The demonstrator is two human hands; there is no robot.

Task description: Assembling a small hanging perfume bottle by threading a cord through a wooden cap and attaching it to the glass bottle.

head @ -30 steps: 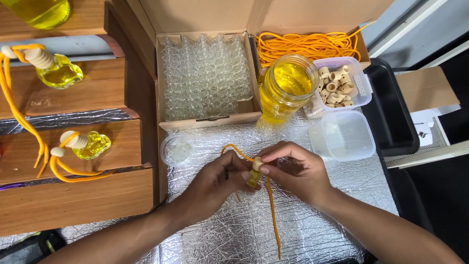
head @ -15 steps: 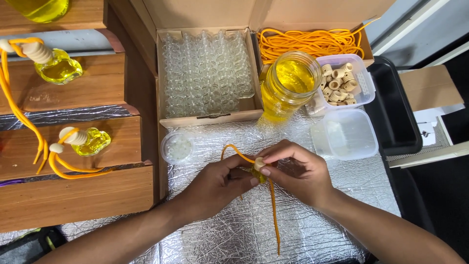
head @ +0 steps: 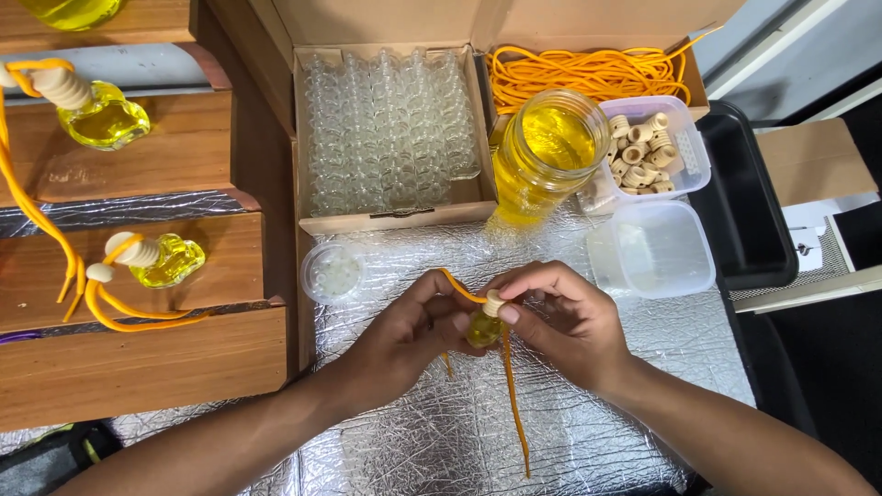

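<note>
My left hand [head: 404, 340] and my right hand [head: 560, 317] meet over the silver foil mat [head: 413, 450]. Between them is a small glass bottle of yellow liquid [head: 482, 329] with a pale wooden cap [head: 494, 301]. The left fingers grip the bottle's body. My right thumb and fingers pinch the cap. An orange cord [head: 510, 395] loops out of the cap toward the left hand and hangs down across the foil toward me.
A cardboard box holds rows of empty little bottles [head: 390, 129] and a bundle of orange cord [head: 588, 73]. A jar of yellow liquid [head: 542, 156], a tub of wooden caps [head: 648, 152], an empty clear tub [head: 657, 248] and a small round container [head: 333, 273] stand behind my hands. Finished bottles [head: 156, 257] sit on wooden steps at the left.
My hands have stayed in place over the foil. The fingers shifted slightly on the cap and the cord loop sits lower; the bottle shows more clearly between them.
</note>
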